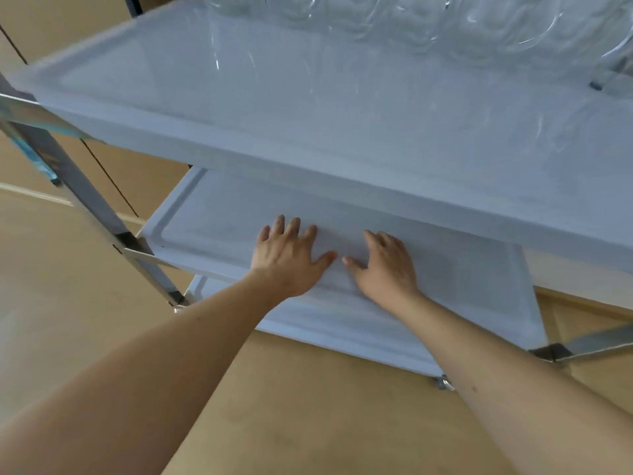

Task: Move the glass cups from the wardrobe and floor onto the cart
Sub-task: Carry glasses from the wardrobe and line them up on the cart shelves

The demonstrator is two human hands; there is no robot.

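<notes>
A white cart with metal legs fills the view. Its top shelf carries several clear glass cups along the far edge, blurred and cut off by the frame. Below it, my left hand and my right hand lie side by side over the middle shelf, palms down, fingers straight, thumbs almost touching. Neither hand holds anything. I cannot tell whether the palms touch the shelf. A lower shelf shows under my wrists.
A metal leg of the cart slants down at the left and a cross bar shows at the right. Tan wooden floor lies under and in front of the cart. Tan wall panels stand behind at upper left.
</notes>
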